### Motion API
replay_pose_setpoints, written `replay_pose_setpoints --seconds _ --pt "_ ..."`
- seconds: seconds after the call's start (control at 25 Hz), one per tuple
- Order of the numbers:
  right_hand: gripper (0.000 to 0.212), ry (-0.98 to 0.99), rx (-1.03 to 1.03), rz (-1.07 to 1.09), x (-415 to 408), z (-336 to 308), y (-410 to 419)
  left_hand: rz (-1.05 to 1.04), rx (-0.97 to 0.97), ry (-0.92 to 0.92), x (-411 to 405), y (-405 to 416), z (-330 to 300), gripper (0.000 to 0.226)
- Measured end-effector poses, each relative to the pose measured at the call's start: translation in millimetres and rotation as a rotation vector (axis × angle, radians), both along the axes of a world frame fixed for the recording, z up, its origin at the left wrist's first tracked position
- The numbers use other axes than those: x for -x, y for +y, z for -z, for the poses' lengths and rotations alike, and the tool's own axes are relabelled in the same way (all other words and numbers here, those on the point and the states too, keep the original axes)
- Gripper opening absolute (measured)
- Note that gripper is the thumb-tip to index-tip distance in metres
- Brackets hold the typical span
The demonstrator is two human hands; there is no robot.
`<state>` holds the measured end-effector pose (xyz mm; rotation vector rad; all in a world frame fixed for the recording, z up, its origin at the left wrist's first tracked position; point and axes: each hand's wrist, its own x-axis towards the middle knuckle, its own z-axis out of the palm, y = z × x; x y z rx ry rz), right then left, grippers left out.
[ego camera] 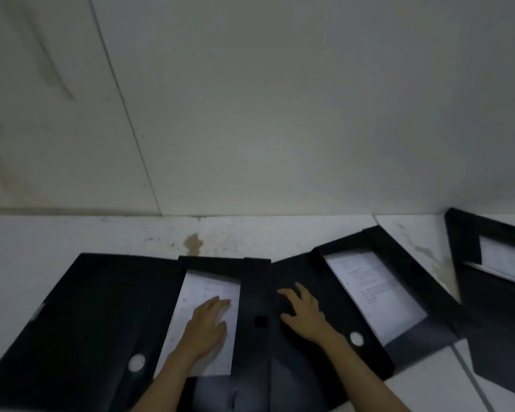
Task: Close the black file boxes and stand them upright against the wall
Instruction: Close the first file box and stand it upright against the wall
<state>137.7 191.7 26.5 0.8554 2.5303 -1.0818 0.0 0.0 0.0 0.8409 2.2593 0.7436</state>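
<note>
Three black file boxes lie open and flat on the white floor in front of the wall point(280, 114). The left box point(95, 316) holds white sheets point(208, 292), and my left hand point(205, 325) rests flat on them, fingers apart. The middle box point(405, 275) is angled to the right with printed pages point(369, 289) inside. My right hand point(304, 313) lies spread on the black flap between the two trays, holding nothing. A third open box point(494, 307) with paper sits at the far right, partly cut off by the frame.
The white floor point(72, 236) has a brown stain point(194, 243) near the base of the wall. A bare strip of floor runs between the boxes and the wall. A seam runs diagonally down the wall on the left.
</note>
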Motion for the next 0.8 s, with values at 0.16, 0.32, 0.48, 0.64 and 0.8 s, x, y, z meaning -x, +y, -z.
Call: replay_pose_setpoints --seconds 0.16,0.32,0.48,0.64,0.8 --pt "0.053 -0.044 -0.075 0.058 -12 17 0 -0.009 0.110 0.125 -8 -6 8 0.056" --pt "0.056 -0.066 -0.147 0.019 -17 31 -4 -0.145 0.211 0.238 -13 -18 18 0.063" --pt "0.062 -0.064 -0.174 0.016 -18 35 -12 -0.292 0.269 0.214 -12 -26 17 0.061" --pt "0.061 -0.101 -0.125 0.011 -8 30 -31 -0.401 0.258 0.107 -3 -25 12 0.066" --pt "0.055 -0.022 0.027 0.143 2 27 -46 -0.453 0.205 0.089 -2 -20 4 0.059"
